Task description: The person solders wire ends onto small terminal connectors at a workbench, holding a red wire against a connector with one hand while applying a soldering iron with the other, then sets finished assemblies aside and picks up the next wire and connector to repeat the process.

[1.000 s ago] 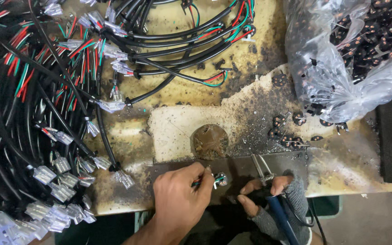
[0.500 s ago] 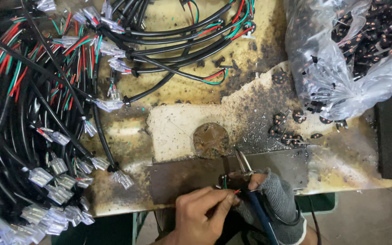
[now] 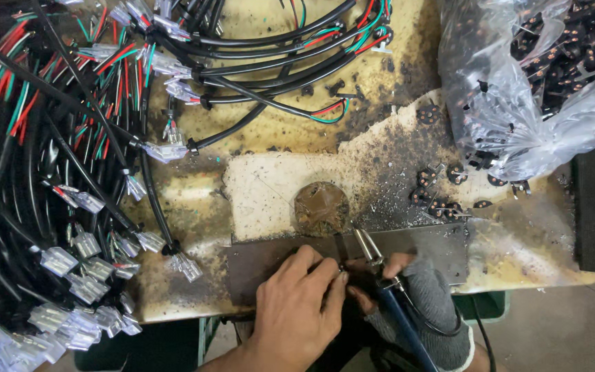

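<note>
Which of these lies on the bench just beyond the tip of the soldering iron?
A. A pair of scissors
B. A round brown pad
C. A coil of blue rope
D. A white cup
B: a round brown pad sits on the pale patch of bench directly past the soldering iron, which the gloved right hand holds beside the bare left hand.

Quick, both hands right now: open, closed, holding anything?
Left hand: closed, fingertips pinched on something small on the metal plate; what it is cannot be told.
Right hand, gloved: closed grip on the soldering iron.
</note>
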A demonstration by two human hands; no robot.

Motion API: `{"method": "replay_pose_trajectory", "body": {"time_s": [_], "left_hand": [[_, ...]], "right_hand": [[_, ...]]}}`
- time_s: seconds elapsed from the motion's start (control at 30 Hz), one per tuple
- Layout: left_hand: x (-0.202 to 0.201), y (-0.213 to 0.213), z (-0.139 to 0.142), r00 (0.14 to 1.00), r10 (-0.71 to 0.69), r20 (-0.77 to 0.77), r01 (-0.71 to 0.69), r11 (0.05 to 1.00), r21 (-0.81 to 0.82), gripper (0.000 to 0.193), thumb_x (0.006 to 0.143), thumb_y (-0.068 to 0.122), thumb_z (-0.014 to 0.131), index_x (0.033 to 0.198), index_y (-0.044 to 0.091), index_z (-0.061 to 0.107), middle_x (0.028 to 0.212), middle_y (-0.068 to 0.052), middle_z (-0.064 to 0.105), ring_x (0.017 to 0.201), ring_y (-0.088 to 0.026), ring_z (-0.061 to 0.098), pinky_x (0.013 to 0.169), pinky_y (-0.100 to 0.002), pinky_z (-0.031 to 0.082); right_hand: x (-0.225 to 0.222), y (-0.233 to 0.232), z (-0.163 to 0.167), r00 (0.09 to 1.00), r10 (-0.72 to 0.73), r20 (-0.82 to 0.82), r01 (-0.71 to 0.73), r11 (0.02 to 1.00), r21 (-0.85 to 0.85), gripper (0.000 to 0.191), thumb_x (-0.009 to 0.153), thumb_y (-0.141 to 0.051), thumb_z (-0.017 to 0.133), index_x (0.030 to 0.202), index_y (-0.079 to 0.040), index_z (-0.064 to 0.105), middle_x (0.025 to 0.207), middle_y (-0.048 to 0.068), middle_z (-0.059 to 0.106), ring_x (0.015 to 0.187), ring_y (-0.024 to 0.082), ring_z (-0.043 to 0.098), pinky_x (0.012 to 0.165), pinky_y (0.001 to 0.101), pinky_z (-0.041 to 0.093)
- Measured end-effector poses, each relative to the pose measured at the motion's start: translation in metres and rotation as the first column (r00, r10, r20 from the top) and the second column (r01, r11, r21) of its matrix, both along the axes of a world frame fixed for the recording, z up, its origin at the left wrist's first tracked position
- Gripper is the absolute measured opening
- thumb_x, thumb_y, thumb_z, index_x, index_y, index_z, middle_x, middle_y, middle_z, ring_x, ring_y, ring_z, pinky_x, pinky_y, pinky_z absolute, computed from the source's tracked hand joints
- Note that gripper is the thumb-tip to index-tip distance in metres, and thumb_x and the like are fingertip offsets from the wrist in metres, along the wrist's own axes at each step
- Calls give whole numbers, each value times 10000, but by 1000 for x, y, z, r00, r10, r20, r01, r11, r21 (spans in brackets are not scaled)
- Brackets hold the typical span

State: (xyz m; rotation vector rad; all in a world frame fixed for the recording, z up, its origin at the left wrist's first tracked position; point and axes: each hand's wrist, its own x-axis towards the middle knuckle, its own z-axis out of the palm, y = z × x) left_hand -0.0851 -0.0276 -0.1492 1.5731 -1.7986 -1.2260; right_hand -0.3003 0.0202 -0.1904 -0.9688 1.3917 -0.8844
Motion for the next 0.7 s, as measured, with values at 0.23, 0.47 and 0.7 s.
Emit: {"method": "replay_pose_trajectory", "body": {"time_s": [0.23, 0.47, 0.7], "left_hand": [[-7, 0, -3, 999, 44, 29, -44, 999, -22, 138, 844, 177, 728, 799, 87, 633, 862, -83, 588, 794, -318, 663, 564, -465, 521], [-4, 5, -13, 997, 75, -26, -78, 985, -156, 152, 842, 149, 741, 794, 92, 609, 848, -74, 578, 749, -294, 654, 546, -432, 515], [-2, 4, -13, 997, 69, -27, -72, 983, -166, 156, 828, 147, 746, 790, 90, 606, 850, -81, 572, 762, -302, 651, 557, -441, 517]], "right_hand": [[-46, 32, -17, 822, -553, 135, 248, 561, 790, 58, 899, -36, 725, 900, -16, 670, 704, 35, 632, 607, 109, 526, 584, 236, 403], [-77, 34, -28, 848, 478, -227, -383, 850, 361, 284, 833, -299, 673, 654, -100, 769, 613, 69, 732, 589, 239, 691, 582, 378, 505], [-66, 38, -15, 892, 405, -200, -384, 913, 134, 256, 931, -238, 687, 753, -60, 734, 698, 107, 725, 646, 248, 686, 585, 363, 501]]}}
